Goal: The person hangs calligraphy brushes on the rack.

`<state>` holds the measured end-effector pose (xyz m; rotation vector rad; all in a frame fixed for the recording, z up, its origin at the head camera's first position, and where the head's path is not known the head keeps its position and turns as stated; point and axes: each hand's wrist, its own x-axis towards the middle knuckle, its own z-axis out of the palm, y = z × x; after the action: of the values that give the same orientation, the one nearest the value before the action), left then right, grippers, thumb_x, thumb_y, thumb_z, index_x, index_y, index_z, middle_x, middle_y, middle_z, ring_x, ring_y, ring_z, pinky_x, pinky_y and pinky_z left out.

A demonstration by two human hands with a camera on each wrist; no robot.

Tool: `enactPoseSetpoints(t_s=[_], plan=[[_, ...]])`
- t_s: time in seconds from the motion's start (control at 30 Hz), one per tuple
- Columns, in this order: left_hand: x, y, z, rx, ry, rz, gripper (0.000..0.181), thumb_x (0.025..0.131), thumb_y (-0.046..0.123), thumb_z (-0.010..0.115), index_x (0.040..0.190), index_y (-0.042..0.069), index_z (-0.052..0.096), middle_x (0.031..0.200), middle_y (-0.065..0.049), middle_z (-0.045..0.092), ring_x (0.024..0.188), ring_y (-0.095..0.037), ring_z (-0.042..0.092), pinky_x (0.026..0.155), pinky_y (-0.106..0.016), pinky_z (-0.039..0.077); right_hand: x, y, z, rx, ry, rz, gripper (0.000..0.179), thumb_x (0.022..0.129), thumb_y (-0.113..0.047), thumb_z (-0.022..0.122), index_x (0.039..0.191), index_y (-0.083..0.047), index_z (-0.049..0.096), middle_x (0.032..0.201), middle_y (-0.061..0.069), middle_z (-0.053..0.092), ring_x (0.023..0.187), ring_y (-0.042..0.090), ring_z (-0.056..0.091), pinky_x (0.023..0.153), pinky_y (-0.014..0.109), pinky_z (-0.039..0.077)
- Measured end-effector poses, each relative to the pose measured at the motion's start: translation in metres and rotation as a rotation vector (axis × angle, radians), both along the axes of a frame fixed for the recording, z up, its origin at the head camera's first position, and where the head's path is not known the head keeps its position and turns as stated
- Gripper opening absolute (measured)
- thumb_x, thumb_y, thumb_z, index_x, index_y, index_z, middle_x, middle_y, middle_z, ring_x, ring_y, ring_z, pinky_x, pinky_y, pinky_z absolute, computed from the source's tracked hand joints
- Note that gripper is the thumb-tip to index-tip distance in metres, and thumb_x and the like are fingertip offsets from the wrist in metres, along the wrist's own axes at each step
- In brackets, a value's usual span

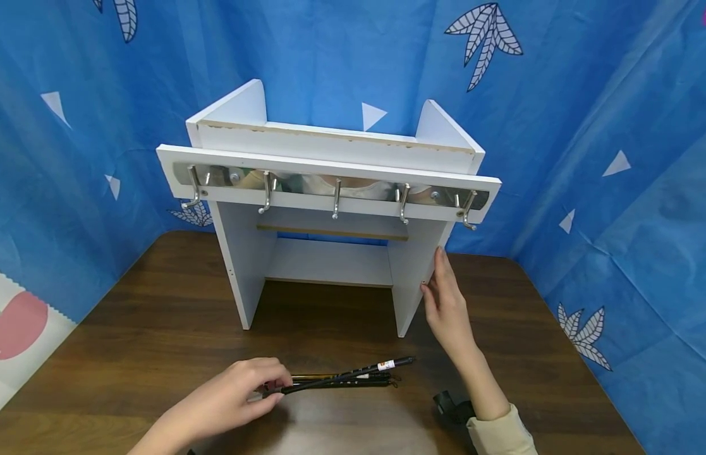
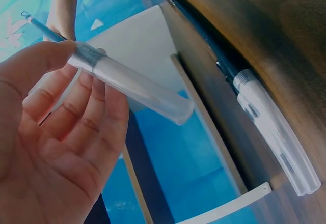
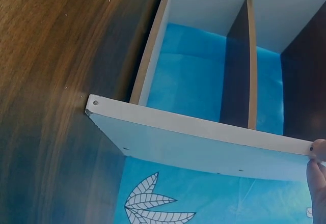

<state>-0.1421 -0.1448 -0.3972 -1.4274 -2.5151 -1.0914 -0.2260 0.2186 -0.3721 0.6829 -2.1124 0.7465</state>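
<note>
My left hand (image 1: 239,395) pinches a slim black brush (image 2: 43,28) between thumb and fingers. It looks like a calligraphy brush, with a hanging loop at the far end and a clear plastic cap (image 2: 137,86). More black brushes (image 1: 370,383) lie on the table just beyond that hand, a capped one (image 2: 275,132) showing in the left wrist view. My right hand (image 1: 452,309) touches the right side panel (image 1: 421,278) of a white shelf unit, fingers fairly straight, thumb at the front edge. In the right wrist view, only fingertips (image 3: 318,150) show on this panel (image 3: 204,137).
The white shelf unit (image 1: 330,142) stands upright at the back of the brown wooden table (image 1: 176,328). Across its front runs a rail with several metal hooks (image 1: 337,199). Blue patterned cloth (image 1: 341,57) hangs behind and on both sides. A black object (image 1: 452,407) is by the right forearm.
</note>
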Motion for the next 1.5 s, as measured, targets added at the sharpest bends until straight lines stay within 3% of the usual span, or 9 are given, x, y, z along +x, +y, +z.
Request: enactPoseSetpoints(t_s=[0.3,0.6,0.87,1.5], plan=[[-0.002,0.000,0.001,0.057,-0.036,-0.040,0.019,0.089,0.003,0.063,0.102,0.018,0.062,0.098,0.013,0.058,0.081,-0.001,0.055,0.066,-0.018,0.049,0.000,0.000,0.000,0.001,-0.001,-0.006,0.091,0.074,0.025,0.062,0.149,-0.002,0.018,0.149,0.020,0.022,0.123,0.037,0.041,0.084,0.039,0.046],[-0.004,0.000,-0.002,0.190,-0.155,-0.107,0.019,0.090,0.005,0.062,0.104,0.018,0.060,0.095,0.007,0.061,0.083,-0.006,0.057,0.066,-0.026,0.052,0.002,-0.001,-0.001,0.009,-0.010,-0.021,0.092,0.074,0.024,0.063,0.149,-0.003,0.017,0.148,0.021,0.023,0.118,0.038,0.046,0.083,0.040,0.047],[-0.006,0.003,0.001,0.224,-0.197,-0.139,0.019,0.090,0.004,0.062,0.105,0.014,0.060,0.094,0.004,0.062,0.081,-0.007,0.057,0.065,-0.026,0.052,0.002,0.000,-0.001,0.006,0.001,-0.023,0.092,0.073,0.024,0.064,0.149,-0.003,0.018,0.148,0.021,0.024,0.119,0.039,0.044,0.083,0.039,0.046],[-0.010,0.009,0.007,0.271,-0.206,-0.130,0.017,0.090,0.003,0.061,0.104,0.013,0.060,0.094,0.000,0.062,0.081,-0.010,0.058,0.066,-0.028,0.053,0.001,0.000,-0.001,0.001,0.003,-0.011,0.093,0.074,0.024,0.064,0.149,-0.004,0.017,0.148,0.021,0.023,0.121,0.038,0.043,0.084,0.042,0.046]])
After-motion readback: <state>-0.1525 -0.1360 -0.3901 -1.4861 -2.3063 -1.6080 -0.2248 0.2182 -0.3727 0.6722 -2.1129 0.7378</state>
